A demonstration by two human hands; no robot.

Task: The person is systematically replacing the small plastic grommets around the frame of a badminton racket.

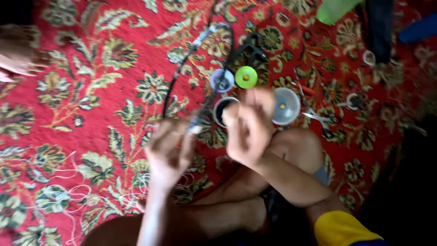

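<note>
Bare forearms and legs, yellow sleeve (342,226) w/ dark blue edge on right arm.

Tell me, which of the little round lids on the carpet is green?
The green lid, farthest from the hands, beside a bluish-white one. The other lids look white or clear.

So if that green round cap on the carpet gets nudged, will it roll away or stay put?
The green cap lies flat, face up, so it would probably slide, not roll. The patterned carpet looks soft, which should slow it. It seems small and light, and it sits right beside a white ring, so a nudge may shift both.
</note>
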